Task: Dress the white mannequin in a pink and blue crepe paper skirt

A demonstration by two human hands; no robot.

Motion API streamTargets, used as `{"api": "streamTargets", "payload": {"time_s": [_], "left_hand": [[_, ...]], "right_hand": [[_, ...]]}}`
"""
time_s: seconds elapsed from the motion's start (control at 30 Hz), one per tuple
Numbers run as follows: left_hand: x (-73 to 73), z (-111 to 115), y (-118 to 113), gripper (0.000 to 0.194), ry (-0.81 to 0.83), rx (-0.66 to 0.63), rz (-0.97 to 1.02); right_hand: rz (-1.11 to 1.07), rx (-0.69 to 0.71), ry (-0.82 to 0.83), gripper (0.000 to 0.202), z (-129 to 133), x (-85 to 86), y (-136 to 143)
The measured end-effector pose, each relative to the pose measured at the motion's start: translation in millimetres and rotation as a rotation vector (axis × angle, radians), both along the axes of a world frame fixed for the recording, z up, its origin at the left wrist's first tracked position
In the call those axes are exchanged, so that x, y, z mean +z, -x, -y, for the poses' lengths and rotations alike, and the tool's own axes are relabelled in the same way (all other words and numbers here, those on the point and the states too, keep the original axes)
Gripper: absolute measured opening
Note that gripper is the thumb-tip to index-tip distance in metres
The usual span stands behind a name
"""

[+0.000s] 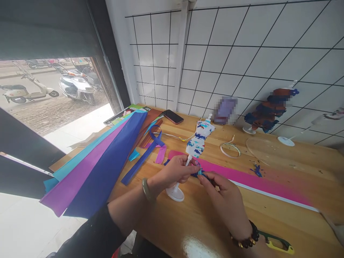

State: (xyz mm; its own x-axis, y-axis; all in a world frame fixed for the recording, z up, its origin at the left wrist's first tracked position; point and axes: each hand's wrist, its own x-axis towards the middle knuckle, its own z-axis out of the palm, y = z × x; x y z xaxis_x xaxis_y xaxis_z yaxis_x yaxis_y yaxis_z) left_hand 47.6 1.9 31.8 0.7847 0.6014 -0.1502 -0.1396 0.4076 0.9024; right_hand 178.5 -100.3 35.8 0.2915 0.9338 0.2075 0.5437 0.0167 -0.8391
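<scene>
A small white dress-form mannequin (195, 147), patched with blue, turquoise and a little red, stands on a round white base (176, 194). Just below its torso, my left hand (178, 171) is closed beside the white pole, its fingers pinching one side of a small crumpled blue-and-turquoise piece (199, 170). My right hand (227, 195) pinches the same piece from the other side. The piece looks like crepe paper, and the fingertips partly hide it. Whether the left palm touches the pole, I cannot tell. Behind both hands lies a long pink strip (242, 176).
Turquoise, purple and blue sheets (107, 168) lie at left, near a blue strip (139, 165) and a phone (173, 116). A tape roll (230, 150), blue scraps (257, 170) and a dressed mannequin (266, 111) are at right. A yellow-and-green cutter-like tool (281, 244) lies near my right wrist.
</scene>
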Motion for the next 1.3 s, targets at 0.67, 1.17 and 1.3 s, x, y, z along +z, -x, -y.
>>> {"api": "streamTargets", "payload": {"time_s": [0.67,1.17,1.3], "left_hand": [[-2.8,4.4,-1.6,0.02,-0.326,-0.028,-0.191],[-7.5,2.9,-4.6,0.018,-0.059,0.008,-0.104],[-10.4,4.7,-5.2,0.023,0.023,0.004,-0.031]], "right_hand": [[-0.661,-0.024,0.205,0.039,-9.3,0.1,-7.1],[-0.296,0.05,0.414,0.044,-11.6,6.2,-15.4],[-0.311,0.113,0.43,0.041,-10.9,12.8,-18.4]]}}
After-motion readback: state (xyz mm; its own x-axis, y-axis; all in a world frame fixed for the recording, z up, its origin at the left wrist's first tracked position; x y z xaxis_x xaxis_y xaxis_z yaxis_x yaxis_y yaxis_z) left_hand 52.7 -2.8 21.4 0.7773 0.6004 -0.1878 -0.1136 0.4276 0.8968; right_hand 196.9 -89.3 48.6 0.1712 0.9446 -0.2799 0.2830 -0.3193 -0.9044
